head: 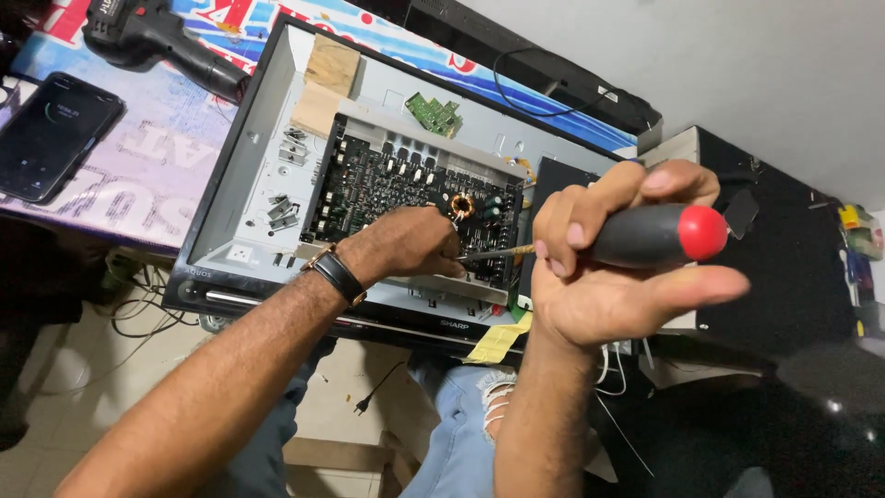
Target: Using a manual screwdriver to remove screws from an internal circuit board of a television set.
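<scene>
Working on open electronics chassis (241,175) w/ screwdriver (645,235).
Right hand (599,277) wrapped tight round black handle w/ red cap, shaft tip at circuit board (387,184) front-right edge, near copper coil (462,207). Left hand (410,244) resting on board front edge, fingers curled, grip not visible, cannot tell. Phone (51,134) and drill (157,41) left of chassis.
</scene>
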